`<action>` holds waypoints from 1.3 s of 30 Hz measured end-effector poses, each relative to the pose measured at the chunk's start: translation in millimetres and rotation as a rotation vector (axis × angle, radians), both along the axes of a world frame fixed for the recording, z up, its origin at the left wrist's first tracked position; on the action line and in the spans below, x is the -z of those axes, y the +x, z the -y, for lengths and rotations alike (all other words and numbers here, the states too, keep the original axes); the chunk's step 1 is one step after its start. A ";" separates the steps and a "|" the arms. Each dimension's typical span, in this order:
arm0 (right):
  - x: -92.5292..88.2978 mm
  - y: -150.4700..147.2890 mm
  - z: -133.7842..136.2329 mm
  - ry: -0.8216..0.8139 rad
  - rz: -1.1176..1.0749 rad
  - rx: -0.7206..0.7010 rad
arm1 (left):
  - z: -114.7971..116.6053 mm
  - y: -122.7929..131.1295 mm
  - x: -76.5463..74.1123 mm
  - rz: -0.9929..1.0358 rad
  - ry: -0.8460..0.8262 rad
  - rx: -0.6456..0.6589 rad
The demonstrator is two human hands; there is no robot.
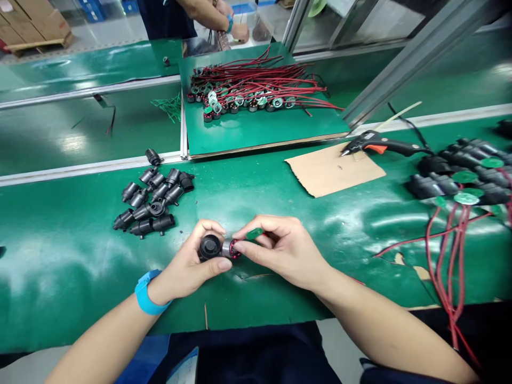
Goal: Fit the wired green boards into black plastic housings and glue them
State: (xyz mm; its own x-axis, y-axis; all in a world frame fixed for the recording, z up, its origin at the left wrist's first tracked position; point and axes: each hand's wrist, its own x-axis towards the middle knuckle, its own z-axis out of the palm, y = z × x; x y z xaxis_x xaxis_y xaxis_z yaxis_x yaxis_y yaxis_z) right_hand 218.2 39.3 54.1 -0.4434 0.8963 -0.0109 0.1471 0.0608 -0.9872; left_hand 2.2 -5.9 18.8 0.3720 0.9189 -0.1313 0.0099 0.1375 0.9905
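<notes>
A black plastic housing with a round end is gripped in my left hand, thumb along its side. My right hand pinches a small silver motor with a red rim between thumb and fingers. The motor's end is right beside the housing; I cannot tell whether it is inside it. A small green disc sticks up by my right fingers. To the left of my hands lies a loose pile of similar black housings on the green table.
Motors with red wires cover a raised green board at the back. A black glue gun lies on cardboard. Assembled black housings with dangling red wires sit at right. Another person's arm shows behind the frame.
</notes>
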 end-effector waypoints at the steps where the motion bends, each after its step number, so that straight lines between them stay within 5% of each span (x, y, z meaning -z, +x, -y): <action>1: -0.3 1.2 -0.6 0.003 0.000 0.023 | 1.3 -0.8 -1.3 -0.062 0.047 0.014; 5: 1.1 6.1 -4.5 0.020 -0.018 0.133 | 3.9 -0.9 -3.3 -0.312 0.284 0.036; 12: 3.4 1.7 -1.1 0.065 0.023 0.135 | -2.3 6.1 4.5 -0.572 0.625 -0.224; 19: 13.9 -8.9 5.7 0.270 0.143 0.049 | -0.6 7.8 2.8 -0.539 0.583 -0.173; 25: 3.6 9.8 -8.3 0.107 0.136 -0.055 | -1.5 5.4 -0.4 -0.508 0.447 -0.108; 39: 1.5 18.6 -12.4 0.215 0.240 -0.162 | -5.8 3.5 3.0 -0.559 0.450 -0.104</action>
